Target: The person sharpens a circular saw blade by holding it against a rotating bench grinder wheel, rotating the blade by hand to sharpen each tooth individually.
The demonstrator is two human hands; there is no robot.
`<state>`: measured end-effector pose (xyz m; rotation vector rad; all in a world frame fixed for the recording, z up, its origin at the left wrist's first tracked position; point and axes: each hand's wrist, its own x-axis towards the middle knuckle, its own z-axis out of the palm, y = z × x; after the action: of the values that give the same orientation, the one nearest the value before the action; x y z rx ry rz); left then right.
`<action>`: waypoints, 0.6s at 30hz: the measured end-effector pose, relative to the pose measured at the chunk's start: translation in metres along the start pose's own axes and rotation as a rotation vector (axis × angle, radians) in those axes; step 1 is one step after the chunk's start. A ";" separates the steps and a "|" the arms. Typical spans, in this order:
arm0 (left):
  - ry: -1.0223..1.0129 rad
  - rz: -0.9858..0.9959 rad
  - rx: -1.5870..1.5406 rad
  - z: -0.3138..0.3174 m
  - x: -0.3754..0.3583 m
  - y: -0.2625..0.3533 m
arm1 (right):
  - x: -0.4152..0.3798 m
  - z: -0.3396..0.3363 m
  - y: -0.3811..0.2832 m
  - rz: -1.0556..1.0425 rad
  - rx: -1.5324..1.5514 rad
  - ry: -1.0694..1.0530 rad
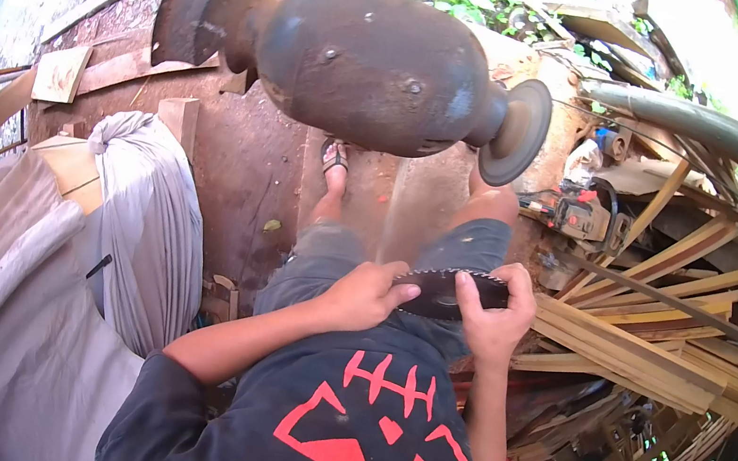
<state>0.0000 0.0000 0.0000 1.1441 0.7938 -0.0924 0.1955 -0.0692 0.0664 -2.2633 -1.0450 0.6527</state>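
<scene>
A dark circular saw blade with a toothed rim lies across my lap, tilted in front of my shirt. My left hand pinches its left side, thumb on the face and the other fingers partly hidden behind. Gripping the right side is my right hand, with its thumb pressed near the middle of the blade. Beyond my knees stands a rusty brown bench grinder, apart from the blade. Its thin grinding wheel is at the right end.
A grey cloth drapes over something at left. At right are stacked wooden strips, an orange chainsaw and a thick grey pipe. A sandalled foot rests on the dirt floor below the grinder.
</scene>
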 end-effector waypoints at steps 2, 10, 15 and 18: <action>0.050 0.037 -0.016 0.009 0.000 0.002 | 0.002 -0.004 0.010 0.039 0.028 -0.028; 0.125 0.205 0.030 0.010 0.015 -0.001 | 0.003 -0.007 0.022 0.087 0.060 -0.013; 0.136 0.175 0.018 0.015 0.025 0.000 | 0.018 -0.009 0.046 0.050 0.141 -0.038; 0.164 0.174 -0.031 0.012 0.025 -0.002 | 0.028 -0.007 0.051 0.002 0.121 -0.071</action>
<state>0.0233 -0.0036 -0.0144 1.1972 0.8336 0.1599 0.2423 -0.0763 0.0322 -2.1510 -1.0086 0.7810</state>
